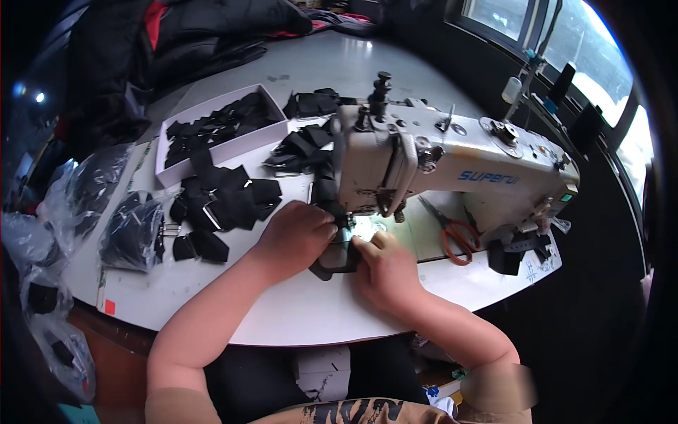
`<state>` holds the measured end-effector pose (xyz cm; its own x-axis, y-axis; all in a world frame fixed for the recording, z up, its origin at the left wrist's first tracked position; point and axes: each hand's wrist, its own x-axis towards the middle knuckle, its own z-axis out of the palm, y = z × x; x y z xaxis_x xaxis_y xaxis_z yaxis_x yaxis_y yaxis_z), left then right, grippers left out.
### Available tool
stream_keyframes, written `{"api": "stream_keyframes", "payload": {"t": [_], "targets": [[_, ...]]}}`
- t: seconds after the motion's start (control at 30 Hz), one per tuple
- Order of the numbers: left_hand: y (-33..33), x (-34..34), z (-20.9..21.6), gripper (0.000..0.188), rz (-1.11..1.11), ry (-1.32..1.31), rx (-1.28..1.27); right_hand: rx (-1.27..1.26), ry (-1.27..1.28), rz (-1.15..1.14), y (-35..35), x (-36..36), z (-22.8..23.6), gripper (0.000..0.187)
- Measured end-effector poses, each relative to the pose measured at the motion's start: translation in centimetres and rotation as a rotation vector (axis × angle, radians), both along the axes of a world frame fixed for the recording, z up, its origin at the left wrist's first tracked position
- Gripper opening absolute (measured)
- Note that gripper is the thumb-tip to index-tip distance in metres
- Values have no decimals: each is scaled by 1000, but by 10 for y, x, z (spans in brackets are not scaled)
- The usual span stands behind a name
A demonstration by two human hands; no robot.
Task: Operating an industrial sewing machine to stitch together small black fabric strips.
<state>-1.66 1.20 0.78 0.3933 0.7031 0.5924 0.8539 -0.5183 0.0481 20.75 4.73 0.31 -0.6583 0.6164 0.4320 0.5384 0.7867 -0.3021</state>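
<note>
A white sewing machine (452, 159) stands in front of me, its lamp lighting the needle plate (367, 226). Left of the needle, my left hand (298, 233) is closed, its fingers pressed together on a black webbing strap (324, 194) beside the machine head. My right hand (387, 272) is closed too, fingers bent and tips down at the lit plate's near edge; what they grip is hidden. Dark material shows between the two hands. A pile of black strap pieces with metal buckles (224, 201) lies left of my left hand.
A white box (236, 150) of black pieces sits at the back left. Clear plastic bags (131, 230) line the table's left side. Orange-handled scissors (459, 240) lie under the machine arm. Further black straps (505, 258) rest at the right edge. Dark padded garments (205, 32) are heaped behind.
</note>
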Motion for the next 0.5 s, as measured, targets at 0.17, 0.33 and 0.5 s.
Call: {"api": "stream_keyframes", "payload": {"t": [0.17, 0.33, 0.5], "targets": [[-3, -46, 22, 10, 519, -47, 184, 9, 64, -7, -2, 2, -1, 31], [-15, -94, 13, 20, 796, -118, -102, 44, 66, -10, 0, -1, -2, 24], [-6, -95, 7, 28, 764, -243, -256, 86, 62, -8, 0, -3, -2, 22]]}}
